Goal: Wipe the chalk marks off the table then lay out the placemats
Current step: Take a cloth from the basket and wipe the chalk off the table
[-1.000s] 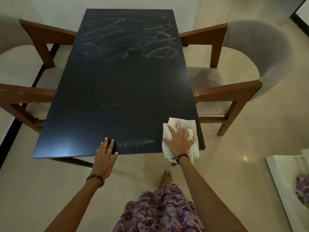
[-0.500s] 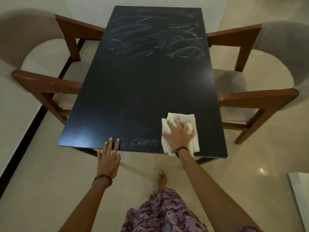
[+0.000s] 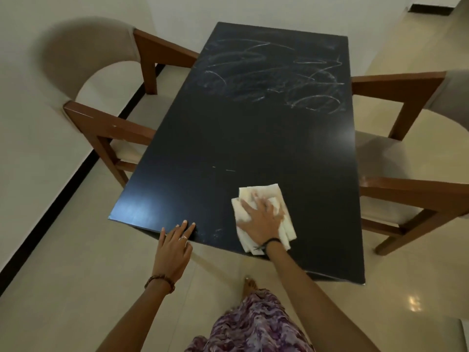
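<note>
A pale glossy tiled floor [image 3: 76,275] fills the room, with a black strip running along its left side. On it stands a long rectangular table with a matt black top [image 3: 253,138], its short near edge towards the person. A wooden armchair with a curved grey padded back [image 3: 83,54] sits at the table's left side, and a matching wooden armchair [image 3: 411,189] sits at the right, both with arms reaching close to the table's long edges.

White scribbled chalk marks [image 3: 274,77] cover the far part of the tabletop; two tiny dashes lie near the middle, and a faint chalky smear [image 3: 215,232] lies by the near edge (between the two hands).

A folded cream cloth [image 3: 264,194] lies flat on the near right part of the top, one corner overhanging the near edge. The right hand [image 3: 261,222] presses down on it with fingers spread and straight, not curled round it; a dark band circles that wrist. The left hand [image 3: 175,247] rests its straight fingertips on the near edge of the table, just left of the smear, holding nothing; it wears a ring and a beaded bracelet.

A purple patterned skirt [image 3: 253,326] and a bare foot show below.
</note>
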